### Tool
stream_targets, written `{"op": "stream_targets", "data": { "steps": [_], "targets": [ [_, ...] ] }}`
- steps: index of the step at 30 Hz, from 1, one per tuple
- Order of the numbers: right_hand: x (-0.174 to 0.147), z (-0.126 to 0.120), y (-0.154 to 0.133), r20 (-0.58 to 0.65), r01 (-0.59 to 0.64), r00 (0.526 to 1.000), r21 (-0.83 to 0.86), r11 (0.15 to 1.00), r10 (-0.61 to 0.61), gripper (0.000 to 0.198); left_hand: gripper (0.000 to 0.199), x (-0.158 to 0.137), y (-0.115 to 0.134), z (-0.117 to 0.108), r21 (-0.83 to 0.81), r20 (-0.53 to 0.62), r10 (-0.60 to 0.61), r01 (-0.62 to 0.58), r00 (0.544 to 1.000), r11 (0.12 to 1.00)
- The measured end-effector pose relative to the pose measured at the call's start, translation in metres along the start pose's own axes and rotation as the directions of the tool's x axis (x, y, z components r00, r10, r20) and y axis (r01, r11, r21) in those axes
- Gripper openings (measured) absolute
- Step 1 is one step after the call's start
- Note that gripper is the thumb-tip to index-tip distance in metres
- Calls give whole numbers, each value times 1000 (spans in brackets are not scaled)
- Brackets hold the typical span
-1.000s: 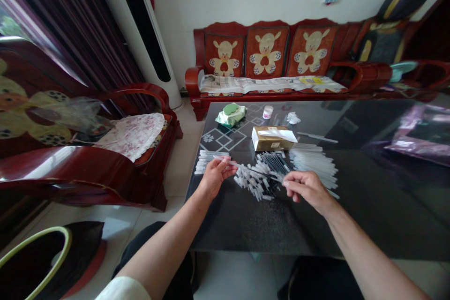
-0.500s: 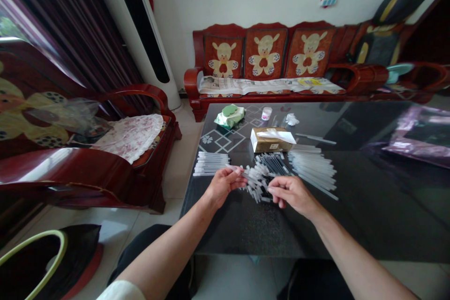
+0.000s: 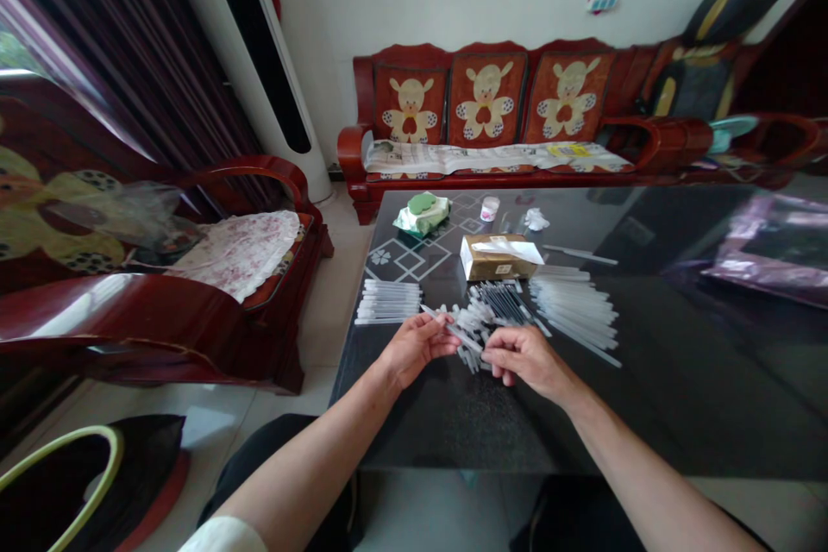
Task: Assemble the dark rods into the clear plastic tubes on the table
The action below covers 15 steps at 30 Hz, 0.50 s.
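Note:
My left hand (image 3: 417,349) is closed on a whitish pen barrel (image 3: 464,338), which slants down to the right. My right hand (image 3: 527,362) has thumb and fingers pinched together at the barrel's right end; whatever small piece they hold is too small to make out. Just behind both hands lies a heap of short translucent caps (image 3: 475,313). Thin dark pen refills (image 3: 505,302) lie in a bunch beyond the right hand. To their right, a fan of long translucent barrels (image 3: 574,310) is spread out. Left of the heap, several white pens (image 3: 388,302) lie side by side.
On the dark glossy table (image 3: 660,397) stand a gold tissue box (image 3: 499,259), a green wipes pack (image 3: 422,216) and a small white cup (image 3: 490,209). Crumpled tissue (image 3: 536,219) sits behind the box. A purple plastic package (image 3: 776,246) lies at the right.
My right hand has moved left, up to the end of the barrel in my left hand. The barrel now shows more of its length, slanting towards the right hand.

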State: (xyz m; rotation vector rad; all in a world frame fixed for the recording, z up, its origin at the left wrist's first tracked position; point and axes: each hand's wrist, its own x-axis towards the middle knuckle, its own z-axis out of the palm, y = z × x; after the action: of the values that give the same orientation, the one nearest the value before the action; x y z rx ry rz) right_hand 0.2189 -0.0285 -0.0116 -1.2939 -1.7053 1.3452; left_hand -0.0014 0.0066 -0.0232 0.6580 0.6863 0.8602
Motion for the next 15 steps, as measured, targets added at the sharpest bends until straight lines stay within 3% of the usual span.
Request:
{"op": "stream_targets", "data": {
  "steps": [2, 4, 6, 8, 10, 15],
  "targets": [
    [-2, -11, 0, -37, -5, 999, -19, 1000, 4, 29, 15, 0, 2, 0, -10, -29, 1, -1, 1000, 1000],
    [-5, -32, 6, -172, -27, 985, -36, 999, 20, 31, 13, 1, 5, -1, -28, -79, 26, -29, 996, 999],
    [-10, -56, 16, -387, -91, 920, -69, 993, 58, 32, 9, 1, 9, -2, -46, -129, 50, -57, 990, 997],
    [-17, -78, 31, -556, -230, 824, -152, 961, 109, 28, 7, 1, 12, -4, -62, -157, 63, -74, 986, 995],
    [-24, -90, 45, -598, -323, 792, -232, 918, 127, 23, 6, 2, 12, -6, -67, -173, 71, -84, 982, 994],
    [-26, -85, 64, -528, -328, 839, -304, 894, 129, 17, 6, 4, 9, -6, -37, -187, 80, -89, 979, 995]
  ]
}}
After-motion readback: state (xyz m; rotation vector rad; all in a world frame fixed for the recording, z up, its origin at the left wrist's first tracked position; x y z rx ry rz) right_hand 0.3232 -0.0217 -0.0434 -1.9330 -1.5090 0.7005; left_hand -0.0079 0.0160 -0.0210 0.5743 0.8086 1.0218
